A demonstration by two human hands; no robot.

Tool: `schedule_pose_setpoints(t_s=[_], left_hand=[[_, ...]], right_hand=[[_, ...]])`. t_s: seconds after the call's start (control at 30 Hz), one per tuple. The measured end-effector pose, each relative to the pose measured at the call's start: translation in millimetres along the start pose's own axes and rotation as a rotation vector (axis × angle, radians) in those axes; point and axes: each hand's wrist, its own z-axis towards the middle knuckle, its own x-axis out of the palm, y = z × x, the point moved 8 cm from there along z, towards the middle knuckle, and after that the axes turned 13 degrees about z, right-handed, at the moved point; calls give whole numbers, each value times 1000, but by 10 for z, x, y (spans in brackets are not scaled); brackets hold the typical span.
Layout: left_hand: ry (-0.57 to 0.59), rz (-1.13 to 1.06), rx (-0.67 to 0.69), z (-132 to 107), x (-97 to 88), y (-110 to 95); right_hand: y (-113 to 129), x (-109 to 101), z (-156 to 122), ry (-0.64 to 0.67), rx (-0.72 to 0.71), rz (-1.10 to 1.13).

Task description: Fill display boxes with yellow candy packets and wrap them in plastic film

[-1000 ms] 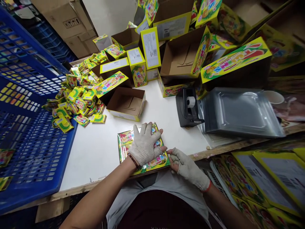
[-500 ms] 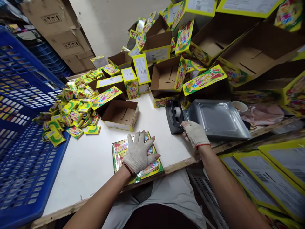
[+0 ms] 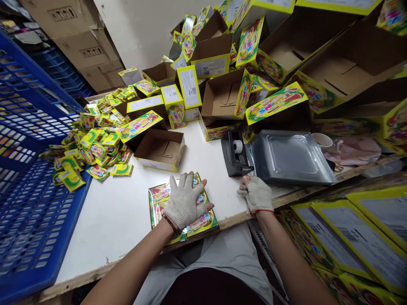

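Observation:
My left hand [image 3: 184,203], in a worn white knit glove with a beaded bracelet at the wrist, lies flat with spread fingers on a plastic-wrapped bundle of colourful yellow packets [image 3: 206,222]. The bundle sits on the white table [image 3: 104,228] near its front edge. My right hand [image 3: 256,195], in a fingerless glove, hovers with curled fingers just below a black tape dispenser [image 3: 233,152]. I cannot tell whether a strip of tape is in those fingers.
Loose yellow packets [image 3: 92,148] lie in a heap beside a blue plastic crate [image 3: 32,203]. Open brown-and-yellow cartons [image 3: 160,150] crowd the back of the table. A stack of clear plastic trays [image 3: 289,157] stands right of the dispenser, and more cartons lie below the right edge.
My right hand has come from beside the bundle to the tape dispenser and has now drawn back slightly from it. My left hand stays on the bundle.

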Motion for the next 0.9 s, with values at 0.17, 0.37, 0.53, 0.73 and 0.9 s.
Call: schedule_pose_setpoints(t_s=[0.17,0.37,0.53,0.73,0.9], left_hand=[[-6,-7,-3,-3,-1,-3],[-18,-23,-13,-12,0,11],[-16,-24,-11,-24,-13,9],[-20,-27,-21,-36,-12,23],[-28,-31,-22,-25,-11,20]], right_hand=[[45,-18,124,-58,20,8],[121,-23,146,-21,30,-42],[54,-15,143,-23,9,-79],[-53,82,9,116,7,-171],[164,589,-215,558,70,-248]])
